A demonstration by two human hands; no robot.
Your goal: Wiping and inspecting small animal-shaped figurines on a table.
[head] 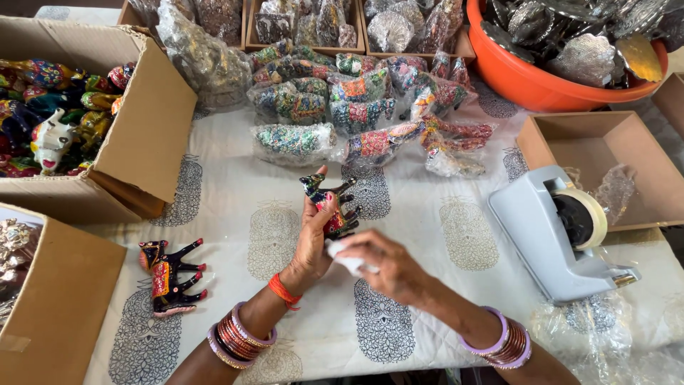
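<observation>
Painted figurine (330, 204) — clasped in left hand (311, 246) fingers (317, 207).

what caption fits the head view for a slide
Left hand holds a painted animal figure; right hand presses white cloth to it.

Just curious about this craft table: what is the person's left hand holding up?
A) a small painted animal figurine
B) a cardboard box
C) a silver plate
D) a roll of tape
A: the left hand grips a small painted animal figurine above the printed tablecloth, while the right hand presses a white cloth against it.
</observation>
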